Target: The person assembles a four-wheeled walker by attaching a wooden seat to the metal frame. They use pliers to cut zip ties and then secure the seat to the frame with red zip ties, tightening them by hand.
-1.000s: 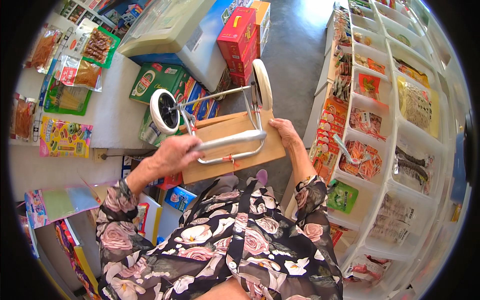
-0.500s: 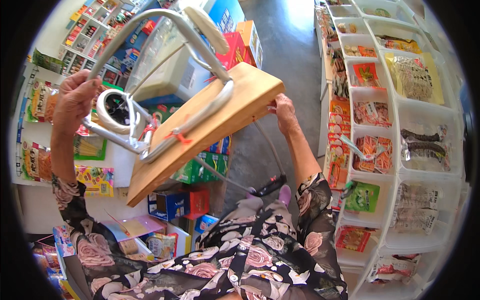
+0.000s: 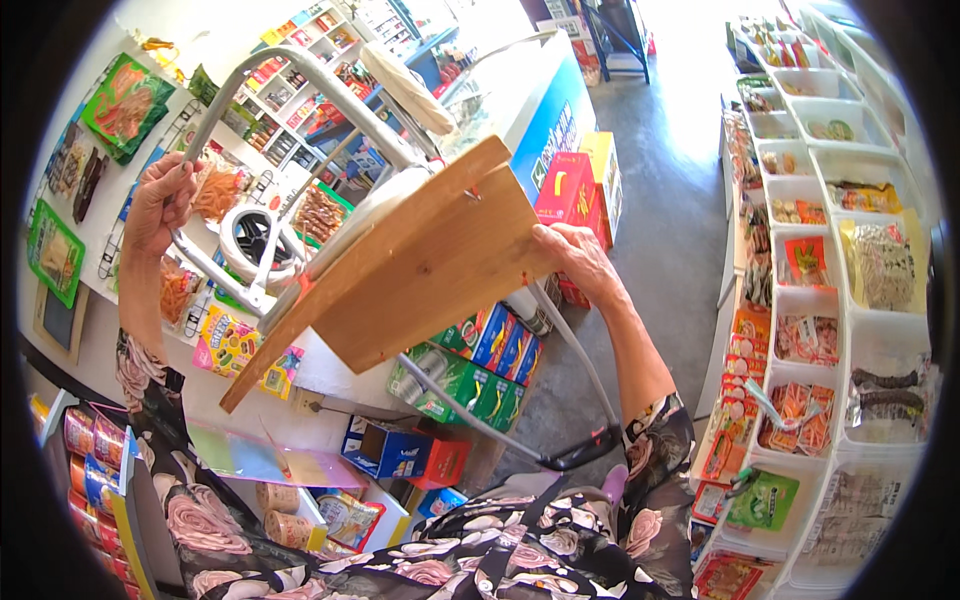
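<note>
Up in front of me is a small cart-like frame of bent grey metal tube [image 3: 345, 95] with a wheel [image 3: 258, 240], carrying a tilted wooden board [image 3: 430, 265]. My left hand [image 3: 160, 205] is closed around the tube at the left side. My right hand [image 3: 580, 258] grips the right end of the board, thumb on its face, the other fingers partly hidden. A cream-coloured pad [image 3: 405, 88] sits at the frame's top. Thin metal legs joined by a black bar [image 3: 582, 450] hang below the board, close to my lap. Red ties show along the frame.
Clear bins of packaged food [image 3: 800, 335] line the right side. Red boxes [image 3: 570, 195] and a blue-sided chest [image 3: 545, 100] stand beyond the board. Green cartons [image 3: 445, 385] are beneath it. Snack packs hang at the left near a white counter [image 3: 345, 365]. Grey floor [image 3: 665, 190] runs between.
The frame and board have tilted, so more of the board's broad face shows. My right hand has shifted from beneath the board's end onto its corner. The view has swung up and left.
</note>
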